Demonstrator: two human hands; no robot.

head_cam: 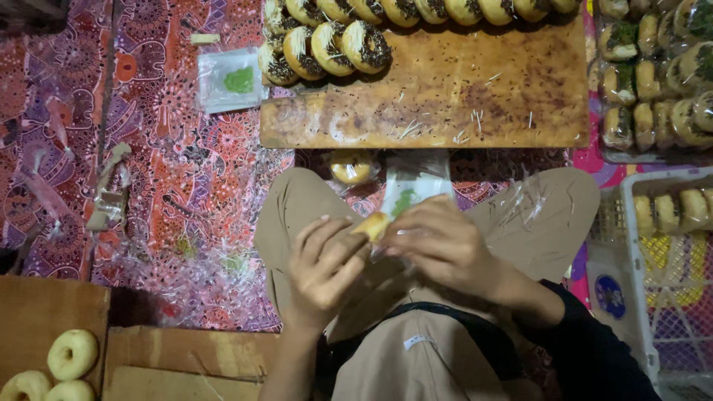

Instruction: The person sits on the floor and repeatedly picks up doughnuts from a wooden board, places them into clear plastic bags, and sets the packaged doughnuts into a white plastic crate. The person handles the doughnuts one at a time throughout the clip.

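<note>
Gripping a plain doughnut [371, 225] in curled fingers, the left hand [323, 267] meets the right hand [442, 245], which pinches a clear plastic wrapper [412, 186] over the lap, below the wooden board [445, 111] of topped doughnuts [327, 48].

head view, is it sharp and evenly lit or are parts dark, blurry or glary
Head view: light falls warm and fairly even on the wooden board and the patterned cloth; the lower right, by the dark sleeve, sinks into shadow. The left hand and right hand look slightly soft. The clear bag and loose plastic wrappers catch small glints.
</note>
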